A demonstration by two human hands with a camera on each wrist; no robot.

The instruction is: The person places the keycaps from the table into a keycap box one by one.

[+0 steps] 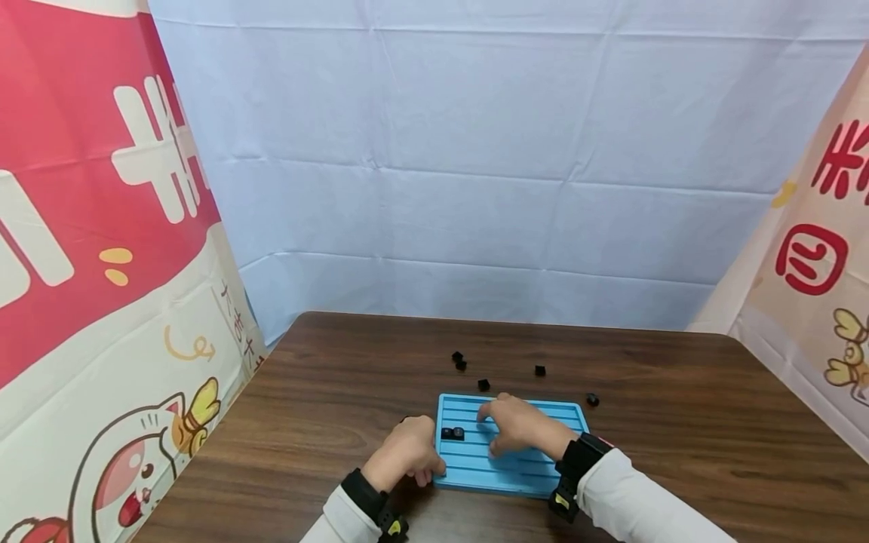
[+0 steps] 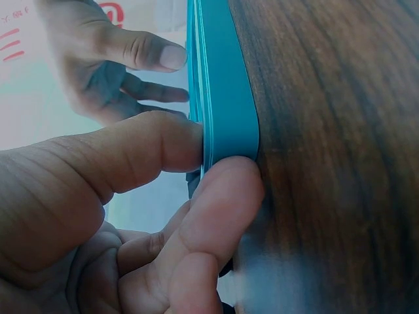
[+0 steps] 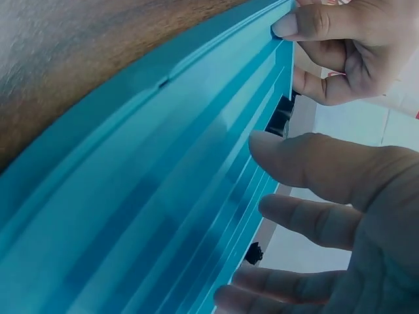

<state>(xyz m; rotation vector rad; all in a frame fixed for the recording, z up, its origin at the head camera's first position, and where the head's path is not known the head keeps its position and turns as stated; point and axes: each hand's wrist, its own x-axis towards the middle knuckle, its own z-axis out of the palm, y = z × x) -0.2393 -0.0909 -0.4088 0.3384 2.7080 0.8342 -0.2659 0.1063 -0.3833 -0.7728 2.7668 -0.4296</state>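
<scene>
A light-blue ridged tray [image 1: 478,483] lies on the table. My left hand [image 1: 409,450] grips its left edge near the front corner; in the left wrist view the thumb [image 2: 177,140] presses the rim and a curled finger [image 2: 226,196] sits against the outer wall. Two small black cubes [image 1: 452,434] are side by side in a row near the tray's left end. Over the middle of the tray, my right hand [image 1: 521,424] has its fingers spread. The right wrist view shows a gap between thumb [image 3: 294,157] and fingers, with nothing held there.
Beyond the tray, several loose black cubes [image 1: 540,370] are scattered on the brown wooden table [image 1: 339,385]. One more cube [image 1: 593,400] lies by the tray's far right corner. A pale blue cloth [image 1: 468,151] hangs behind the table, with printed cloths at both sides.
</scene>
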